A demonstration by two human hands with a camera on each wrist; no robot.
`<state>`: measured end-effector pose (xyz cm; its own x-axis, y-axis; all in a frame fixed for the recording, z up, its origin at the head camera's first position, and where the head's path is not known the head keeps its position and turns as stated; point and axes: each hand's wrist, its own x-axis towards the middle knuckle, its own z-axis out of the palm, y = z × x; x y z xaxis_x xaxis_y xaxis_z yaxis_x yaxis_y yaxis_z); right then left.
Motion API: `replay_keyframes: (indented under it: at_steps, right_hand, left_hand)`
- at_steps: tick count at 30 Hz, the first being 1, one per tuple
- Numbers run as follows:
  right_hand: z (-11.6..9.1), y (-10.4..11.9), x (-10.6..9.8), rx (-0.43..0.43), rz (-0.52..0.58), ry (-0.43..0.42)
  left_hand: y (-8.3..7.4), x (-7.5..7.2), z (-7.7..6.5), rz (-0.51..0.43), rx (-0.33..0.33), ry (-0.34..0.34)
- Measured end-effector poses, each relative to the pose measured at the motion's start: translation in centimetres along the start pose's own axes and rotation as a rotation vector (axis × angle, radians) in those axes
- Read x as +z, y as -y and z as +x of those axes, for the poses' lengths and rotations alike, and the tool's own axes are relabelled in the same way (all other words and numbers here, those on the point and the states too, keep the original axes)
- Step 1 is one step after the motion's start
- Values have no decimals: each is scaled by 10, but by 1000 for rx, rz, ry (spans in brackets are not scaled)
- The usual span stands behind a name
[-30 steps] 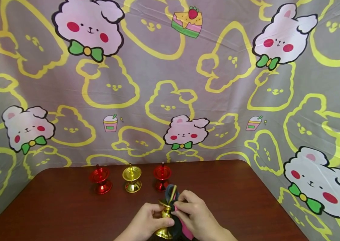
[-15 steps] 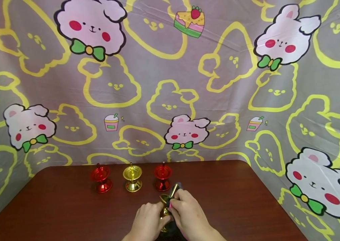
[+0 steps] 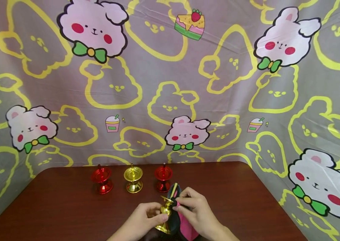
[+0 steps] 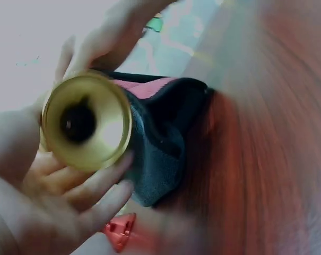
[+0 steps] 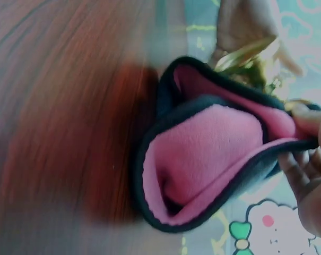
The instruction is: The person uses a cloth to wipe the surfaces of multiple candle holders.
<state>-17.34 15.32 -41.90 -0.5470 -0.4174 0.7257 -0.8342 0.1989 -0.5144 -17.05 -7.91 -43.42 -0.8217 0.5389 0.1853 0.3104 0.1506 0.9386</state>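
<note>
My left hand (image 3: 142,217) grips a gold candle holder (image 3: 163,228), tilted slightly, with its spike pointing up. Its hollow base faces the camera in the left wrist view, with fingers curled beneath and around it. My right hand (image 3: 198,207) pinches a cloth (image 3: 186,226) against the holder's neck, just below the dish. Pink on one face and dark grey on the other, the cloth has a black bound edge. It hangs in a loose fold in the right wrist view, where the fingers hold its edge.
Behind the hands stand a red candle holder (image 3: 102,180), another gold candle holder (image 3: 133,180) and a second red candle holder (image 3: 163,179) in a row. They rest on a dark wooden table (image 3: 67,207). A patterned fabric curtain (image 3: 218,140) hangs behind and at the sides.
Half a second ago the right hand hid much of the gold candle holder. It has since shifted right, and more of the holder and the pink cloth shows. The left hand has moved slightly left.
</note>
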Motion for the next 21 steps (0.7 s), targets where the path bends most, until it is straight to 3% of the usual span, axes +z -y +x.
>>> replay_keyframes:
  at_steps: [3,6,12,21]
  right_hand:
    - [-3,-5,-6,25,87,19]
    - [-5,-7,-9,11,126,48]
    - [-4,-2,-9,15,130,76]
    - [-3,4,-9,-1,104,100]
  left_hand:
    - [4,-4,-3,-173,-8,133]
    - [8,-4,-5,-301,-23,223]
    - [11,3,-7,-560,-55,277]
    - [10,3,-8,-485,30,228]
